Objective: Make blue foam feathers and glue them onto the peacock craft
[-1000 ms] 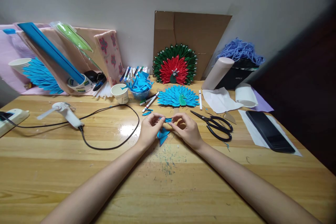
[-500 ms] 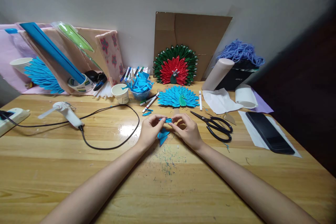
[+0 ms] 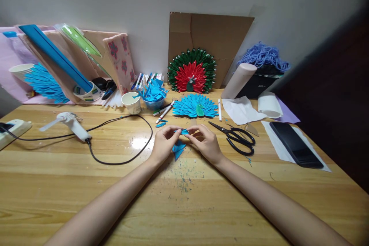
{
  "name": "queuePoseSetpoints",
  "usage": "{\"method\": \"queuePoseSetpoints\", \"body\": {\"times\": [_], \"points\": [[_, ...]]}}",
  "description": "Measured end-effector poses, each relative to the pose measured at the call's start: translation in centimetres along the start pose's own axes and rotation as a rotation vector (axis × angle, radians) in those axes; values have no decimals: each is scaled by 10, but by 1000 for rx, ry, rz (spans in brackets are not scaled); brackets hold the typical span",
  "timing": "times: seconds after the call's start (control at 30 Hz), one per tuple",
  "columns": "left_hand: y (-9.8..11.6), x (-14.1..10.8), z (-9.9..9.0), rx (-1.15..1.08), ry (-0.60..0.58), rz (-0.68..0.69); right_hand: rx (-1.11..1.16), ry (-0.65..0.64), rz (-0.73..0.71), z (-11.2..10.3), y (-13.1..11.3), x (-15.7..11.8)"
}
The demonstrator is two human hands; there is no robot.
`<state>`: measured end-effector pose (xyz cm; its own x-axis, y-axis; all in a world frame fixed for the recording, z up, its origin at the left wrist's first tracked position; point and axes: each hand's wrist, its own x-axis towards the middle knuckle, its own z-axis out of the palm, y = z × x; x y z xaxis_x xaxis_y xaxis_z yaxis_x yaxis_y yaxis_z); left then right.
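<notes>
Between my two hands is a small folded blue piece (image 3: 184, 132), just above the middle of the table. My left hand (image 3: 165, 143) pinches its left end, and my right hand (image 3: 205, 143) pinches its right end. Below the fingers, loose blue pieces (image 3: 178, 150) lie on the wood. Beyond my hands sits a blue fan of layered petals (image 3: 184, 105) with a green bird shape (image 3: 200, 110) on it. Black-handled scissors (image 3: 236, 136) lie to the right of my right hand, blades pointing to the back left.
A white glue gun (image 3: 72, 126) and its looped black cable lie left. At the back are a paper cup (image 3: 131, 102), a bowl of blue strips (image 3: 154, 98), and a red-green fan (image 3: 192, 73) against cardboard. A phone (image 3: 296, 145) lies right.
</notes>
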<state>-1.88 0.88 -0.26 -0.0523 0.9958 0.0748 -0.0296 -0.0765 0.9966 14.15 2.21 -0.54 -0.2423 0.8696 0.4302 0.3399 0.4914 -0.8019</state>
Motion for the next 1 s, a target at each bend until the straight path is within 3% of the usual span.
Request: {"method": "queuePoseSetpoints", "body": {"times": [1.0], "points": [[0, -2, 0, 16, -38, 13, 32, 12, 57, 2, 2, 1]]}}
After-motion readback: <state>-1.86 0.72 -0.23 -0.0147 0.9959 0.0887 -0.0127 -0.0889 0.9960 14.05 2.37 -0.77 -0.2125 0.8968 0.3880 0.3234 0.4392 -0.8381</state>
